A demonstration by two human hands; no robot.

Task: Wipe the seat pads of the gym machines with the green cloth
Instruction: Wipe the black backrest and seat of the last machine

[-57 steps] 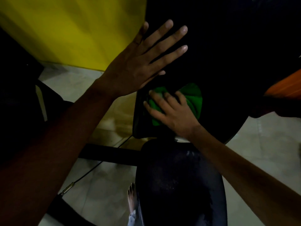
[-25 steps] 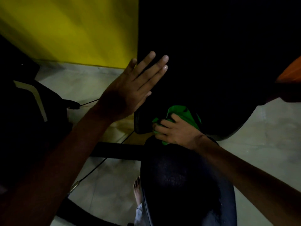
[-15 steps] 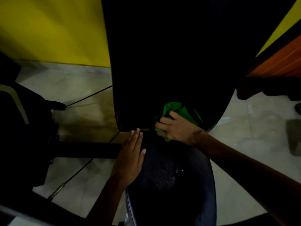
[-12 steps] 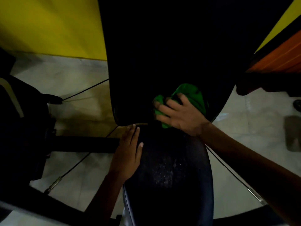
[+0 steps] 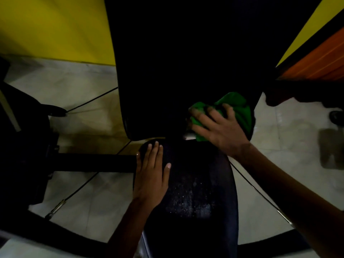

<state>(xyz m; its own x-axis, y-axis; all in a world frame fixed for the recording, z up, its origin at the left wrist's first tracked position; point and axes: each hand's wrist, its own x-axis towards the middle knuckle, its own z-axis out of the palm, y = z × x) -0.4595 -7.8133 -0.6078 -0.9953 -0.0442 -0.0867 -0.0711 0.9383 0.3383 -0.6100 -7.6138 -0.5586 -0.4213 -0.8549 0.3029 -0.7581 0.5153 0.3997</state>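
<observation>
Head view: my right hand (image 5: 219,133) presses the bunched green cloth (image 5: 236,110) against the lower right part of the black back pad (image 5: 186,62), its grip spread, fingers splayed over the fabric. My left hand (image 5: 150,175) lies flat on the far left corner of the dark seat pad (image 5: 197,198), grip loose, fingers straight and together. Thin cables (image 5: 93,98) cross the pale tiled floor (image 5: 74,84) beside a yellow wall (image 5: 55,25).
</observation>
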